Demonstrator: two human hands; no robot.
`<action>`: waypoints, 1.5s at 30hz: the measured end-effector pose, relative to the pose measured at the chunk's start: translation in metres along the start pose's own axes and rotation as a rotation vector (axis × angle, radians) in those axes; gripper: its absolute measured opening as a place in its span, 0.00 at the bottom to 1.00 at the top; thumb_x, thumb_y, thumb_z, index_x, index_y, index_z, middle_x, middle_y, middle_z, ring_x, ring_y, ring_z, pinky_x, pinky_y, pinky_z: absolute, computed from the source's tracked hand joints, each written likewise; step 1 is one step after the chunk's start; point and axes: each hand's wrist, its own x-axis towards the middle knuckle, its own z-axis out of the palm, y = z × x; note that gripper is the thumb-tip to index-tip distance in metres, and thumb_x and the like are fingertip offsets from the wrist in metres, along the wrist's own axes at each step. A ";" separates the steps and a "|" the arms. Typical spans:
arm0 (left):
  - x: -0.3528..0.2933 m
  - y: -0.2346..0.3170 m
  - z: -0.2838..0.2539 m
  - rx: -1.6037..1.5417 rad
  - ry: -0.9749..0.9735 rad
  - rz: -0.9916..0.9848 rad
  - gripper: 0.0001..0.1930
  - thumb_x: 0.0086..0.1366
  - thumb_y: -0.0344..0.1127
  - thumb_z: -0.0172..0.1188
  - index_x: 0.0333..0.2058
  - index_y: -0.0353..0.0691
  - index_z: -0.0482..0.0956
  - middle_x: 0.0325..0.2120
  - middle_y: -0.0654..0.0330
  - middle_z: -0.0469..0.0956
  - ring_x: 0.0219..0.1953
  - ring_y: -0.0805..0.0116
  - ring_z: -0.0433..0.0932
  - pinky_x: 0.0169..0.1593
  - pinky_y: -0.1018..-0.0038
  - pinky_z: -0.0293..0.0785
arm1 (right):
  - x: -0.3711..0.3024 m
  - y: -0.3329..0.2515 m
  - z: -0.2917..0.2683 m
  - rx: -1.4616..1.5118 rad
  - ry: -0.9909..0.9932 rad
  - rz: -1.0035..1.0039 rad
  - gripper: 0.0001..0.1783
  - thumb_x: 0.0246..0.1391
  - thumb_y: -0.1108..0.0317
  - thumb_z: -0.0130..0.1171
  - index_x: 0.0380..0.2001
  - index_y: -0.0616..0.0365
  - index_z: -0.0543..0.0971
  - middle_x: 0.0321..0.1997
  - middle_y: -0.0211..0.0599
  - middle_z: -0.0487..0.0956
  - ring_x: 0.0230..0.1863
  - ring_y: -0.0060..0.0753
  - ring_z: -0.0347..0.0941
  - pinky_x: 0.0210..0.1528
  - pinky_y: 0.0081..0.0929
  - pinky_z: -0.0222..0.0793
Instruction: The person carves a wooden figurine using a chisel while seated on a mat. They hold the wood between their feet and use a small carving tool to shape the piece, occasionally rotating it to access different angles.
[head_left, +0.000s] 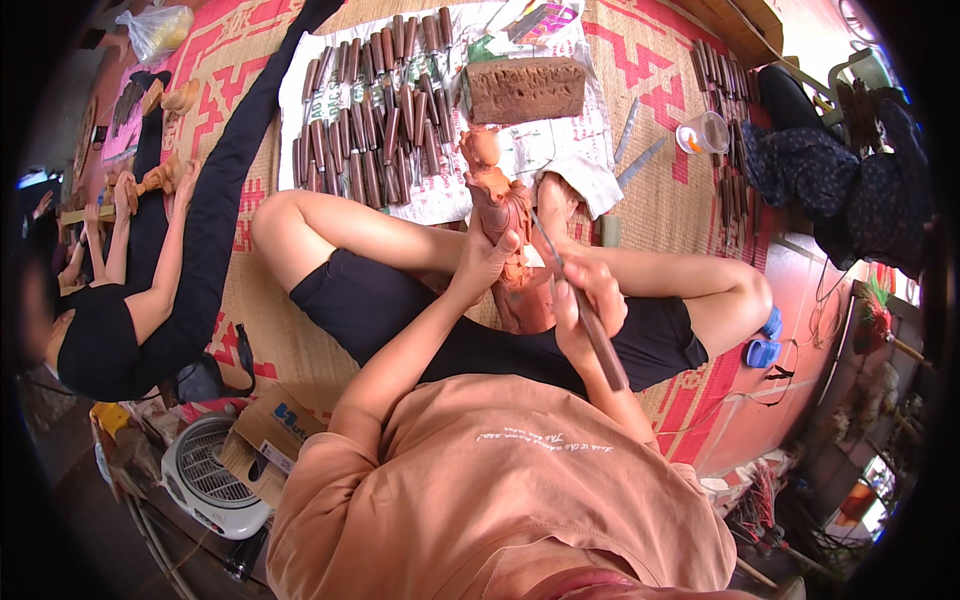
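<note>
A reddish-brown wooden carving (485, 185) is held over the person's crossed legs, its long axis running roughly away from the body with a slight lean to the left. Its rounded end points outward, toward a rough wooden block (525, 92) on the white sheet (435, 208). A reddish stump (527, 308) shows at the near end; whether it belongs to the carving cannot be told.

The carving passes through the left hand's grip (485, 262), which is closed around its middle from the left side, thumb laid across the top; the rounded end sticks out beyond the fingers. The right hand's grip (595, 298) is clenched on a chisel (605, 352) beside the carving's right edge. The chisel's brown handle slants back toward the person's right, and its thin blade points forward and left at the carving; contact at the tip is unclear.

The left elbow is bent outward, its forearm slanting inward to the wrist. The right forearm, partly hidden by the handle, rises forward and left. Rows of brown-handled tools (378, 120) lie on the sheet, left of the block.
</note>
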 end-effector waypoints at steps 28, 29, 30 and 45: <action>0.001 0.004 0.001 0.171 -0.011 -0.001 0.54 0.59 0.59 0.62 0.67 0.29 0.40 0.62 0.47 0.58 0.64 0.60 0.58 0.65 0.68 0.55 | 0.004 0.015 0.020 -0.219 -0.173 -0.047 0.12 0.40 0.83 0.64 0.29 0.62 0.73 0.36 0.49 0.80 0.37 0.46 0.81 0.37 0.30 0.77; 0.001 0.005 0.002 0.163 -0.018 -0.009 0.53 0.60 0.58 0.62 0.67 0.29 0.40 0.61 0.47 0.59 0.64 0.61 0.59 0.65 0.68 0.56 | 0.004 0.015 0.020 -0.209 -0.174 -0.028 0.12 0.41 0.83 0.64 0.29 0.62 0.73 0.36 0.49 0.80 0.36 0.46 0.80 0.36 0.30 0.76; 0.000 0.006 0.002 0.154 -0.024 -0.018 0.52 0.60 0.58 0.62 0.67 0.29 0.41 0.61 0.48 0.59 0.63 0.61 0.59 0.64 0.68 0.57 | 0.004 0.015 0.020 -0.199 -0.174 -0.009 0.11 0.41 0.83 0.64 0.29 0.63 0.73 0.37 0.50 0.80 0.35 0.45 0.80 0.36 0.30 0.76; -0.001 0.003 -0.012 -0.068 -0.142 -0.131 0.51 0.55 0.59 0.67 0.64 0.31 0.51 0.59 0.52 0.64 0.61 0.64 0.64 0.63 0.69 0.59 | 0.002 0.019 0.002 -0.020 -0.069 0.188 0.16 0.49 0.81 0.61 0.42 0.65 0.71 0.45 0.55 0.81 0.43 0.43 0.81 0.42 0.29 0.77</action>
